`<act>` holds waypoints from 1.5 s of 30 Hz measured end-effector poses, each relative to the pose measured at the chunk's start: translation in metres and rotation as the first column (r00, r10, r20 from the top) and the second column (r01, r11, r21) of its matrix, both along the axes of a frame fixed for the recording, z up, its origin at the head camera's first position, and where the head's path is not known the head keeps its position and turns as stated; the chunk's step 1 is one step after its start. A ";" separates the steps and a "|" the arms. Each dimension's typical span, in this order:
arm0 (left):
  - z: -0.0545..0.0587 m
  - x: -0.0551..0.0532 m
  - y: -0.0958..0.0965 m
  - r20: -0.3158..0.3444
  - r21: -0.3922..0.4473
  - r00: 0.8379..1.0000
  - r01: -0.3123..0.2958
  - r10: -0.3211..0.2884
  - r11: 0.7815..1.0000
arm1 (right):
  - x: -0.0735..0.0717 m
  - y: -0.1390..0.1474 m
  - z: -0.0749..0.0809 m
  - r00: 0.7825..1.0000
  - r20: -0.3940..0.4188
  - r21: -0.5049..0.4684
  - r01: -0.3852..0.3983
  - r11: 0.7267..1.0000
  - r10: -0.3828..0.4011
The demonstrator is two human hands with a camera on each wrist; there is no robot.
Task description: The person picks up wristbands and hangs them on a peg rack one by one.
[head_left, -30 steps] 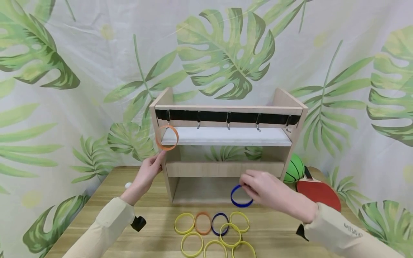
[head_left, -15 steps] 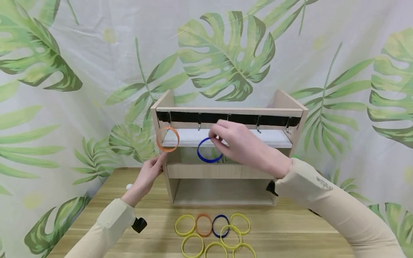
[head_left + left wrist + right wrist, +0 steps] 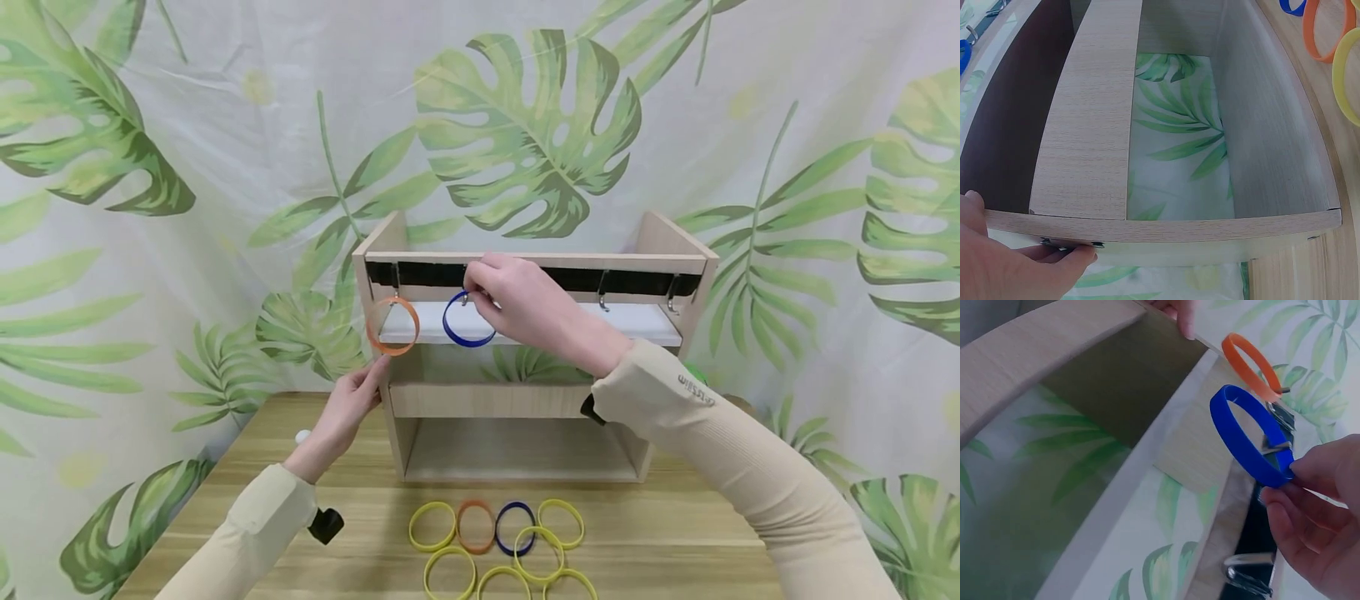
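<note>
Right hand [image 3: 517,302] lifting blue ring [image 3: 1238,445] up and left, so ring now reaching second hook [image 3: 1277,448] from left; cannot tell if catching. Fingers pinching ring. Left hand [image 3: 347,405] gripping left side of shelf [image 3: 487,400]. Orange ring [image 3: 393,351] hanging on end hook [image 3: 396,293], far left

Smooth matt rubber or soft plastic is seen on the blue ring [image 3: 1235,444] and the orange ring [image 3: 1242,374]; the same look is shared by the yellow rings [image 3: 431,549]. Pale, matt wood grain is shown on the rack [image 3: 480,401], smooth white on its shelf board [image 3: 641,323]. Hooks [image 3: 1249,558] are finished in glossy metal. Browner wood grain, faintly sheened, is noted on the tabletop [image 3: 660,542]. Creased printed cloth is recognised in the backdrop [image 3: 360,67], matt cloth in the sleeves [image 3: 705,425].
</note>
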State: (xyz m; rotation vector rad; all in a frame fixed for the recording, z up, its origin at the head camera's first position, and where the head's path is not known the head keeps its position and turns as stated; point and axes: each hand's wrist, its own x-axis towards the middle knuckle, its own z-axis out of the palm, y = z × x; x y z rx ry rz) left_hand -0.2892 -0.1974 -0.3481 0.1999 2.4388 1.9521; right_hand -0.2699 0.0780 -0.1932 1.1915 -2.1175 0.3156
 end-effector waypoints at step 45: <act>-0.002 -0.004 -0.001 -0.001 -0.037 1.000 0.013 -0.013 0.999 | 0.056 0.105 -0.258 0.889 0.435 -0.029 0.174 0.984 -0.144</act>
